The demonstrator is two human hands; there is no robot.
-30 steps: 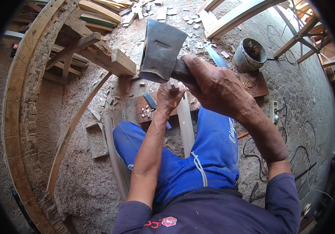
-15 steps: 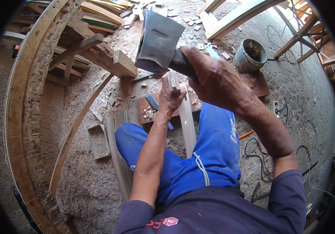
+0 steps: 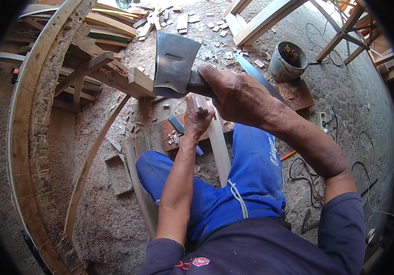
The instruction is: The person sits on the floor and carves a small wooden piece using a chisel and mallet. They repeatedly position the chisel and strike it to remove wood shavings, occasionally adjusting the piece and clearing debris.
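Observation:
My right hand is wrapped round the short dark handle of a hatchet. Its broad grey steel head is raised just above my left hand, hiding part of what lies behind. My left hand grips a small wooden piece, its squared end showing between thumb and fingers. The hatchet and the wooden piece look close in the picture, but I cannot tell whether they touch. Beneath my left hand, a pale wooden board runs between my knees. A dark grey-blue block sits beside wood chips on a brown plank.
Beyond my right hand lies a handsaw blade, near a bucket. A large curved timber stands at the left. Wood offcuts litter the far floor; cables coil at the right. An open wooden box lies left of my knee.
The hatchet in my right hand has come down and a little left, nearer my left hand. My left hand keeps its hold on the wooden piece. The whole view has shifted slightly.

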